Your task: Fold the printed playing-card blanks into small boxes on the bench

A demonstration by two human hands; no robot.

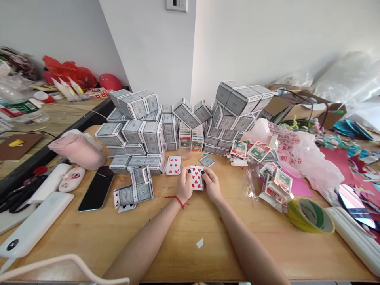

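A playing card (196, 179), a heart card facing up, is held between both hands above the wooden table; whether more cards lie under it I cannot tell. My left hand (185, 183), with a red cord at the wrist, grips its left edge, thumb on the face. On the right edge my right hand (211, 183) pinches it the same way. Just beyond the left hand lies a pile of heart cards (173, 165), face up. A face-down card (207, 160) rests past the right hand. Behind stand stacked blocks made of grey-backed cards (152, 132).
Left are a black phone (96, 189), a pink pouch (77, 149) and a white power bank (37, 223). Opened card boxes (277, 186), a roll of yellow tape (310, 215) and plastic bags (305, 154) lie right. A paper scrap (200, 243) lies in front.
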